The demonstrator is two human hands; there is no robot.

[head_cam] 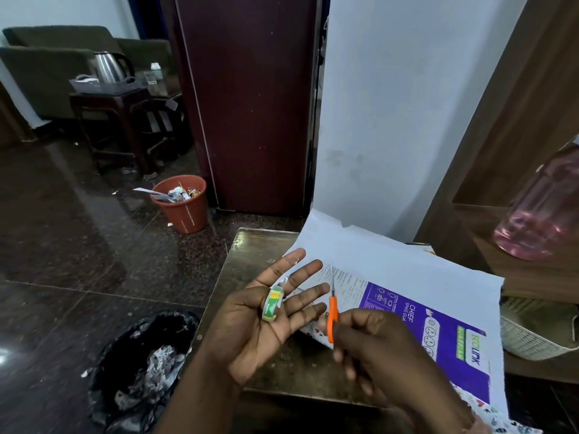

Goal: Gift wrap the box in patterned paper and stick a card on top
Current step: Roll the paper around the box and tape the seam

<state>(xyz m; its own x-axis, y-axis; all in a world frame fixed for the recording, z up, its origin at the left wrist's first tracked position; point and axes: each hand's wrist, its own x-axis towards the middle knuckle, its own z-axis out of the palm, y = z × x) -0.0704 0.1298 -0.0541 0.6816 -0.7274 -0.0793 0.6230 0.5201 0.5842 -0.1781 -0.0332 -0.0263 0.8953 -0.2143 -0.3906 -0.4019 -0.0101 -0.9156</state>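
My left hand (269, 317) is held palm up over the small table (250, 255), fingers spread and straight. A small roll of clear tape (273, 302) sits around its middle finger. My right hand (376, 349) grips orange-handled scissors (332, 311), blades pointing up and away. The purple and white box (438, 324) lies on a sheet of wrapping paper (391, 258), white side up; the patterned side shows at the near edge (488, 411). No card is in view.
A black-lined bin (141, 371) stands on the floor left of the table, and an orange bin (181, 203) farther back. A white woven basket (532, 333) and a pink bottle (539, 208) sit on shelves at the right.
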